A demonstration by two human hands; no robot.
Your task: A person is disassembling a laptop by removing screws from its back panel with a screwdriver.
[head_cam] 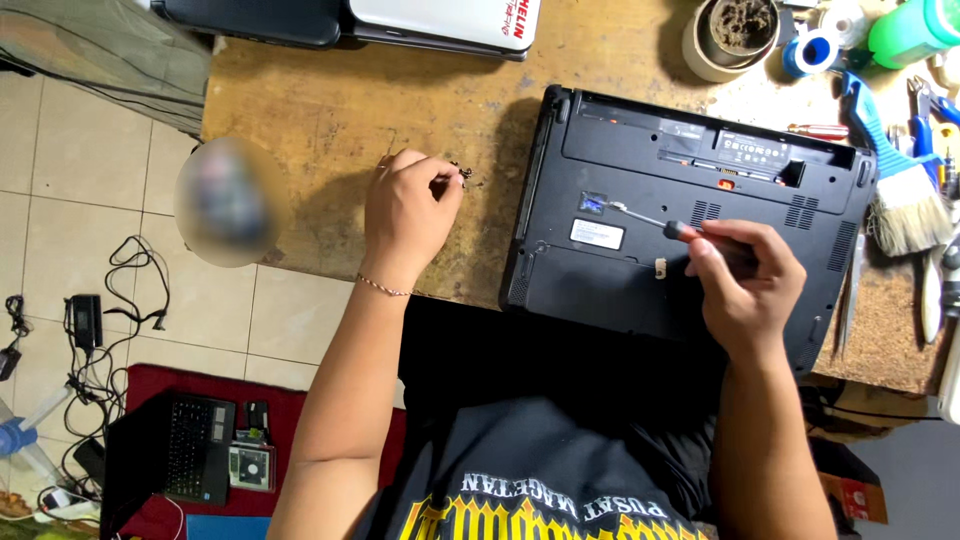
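Here, a black laptop lies upside down on the wooden tabletop, its base panel facing up and its battery bay open along the far edge. The right hand is closed around the dark handle of a screwdriver; the metal shaft runs leftward and slightly away from the person, and its tip rests at a blue-marked spot on the base panel, just above a white label.

The left hand rests on the tabletop to the left of the laptop, apart from it. Its thumb and forefinger are pinched together over a few small dark screws lying on the wood; whether a screw is actually gripped between the fingertips cannot be told. A thin bracelet circles the left wrist.

At the right end of the tabletop, a blue-handled paintbrush lies beside the laptop, with a red-handled tool near the laptop's far corner. Beyond them stand a round container of dark material, a roll of blue tape and a green bottle. Two closed laptops, one dark and one white, sit at the far edge. On the tiled floor to the left lie cables, and an open laptop rests on a red mat.
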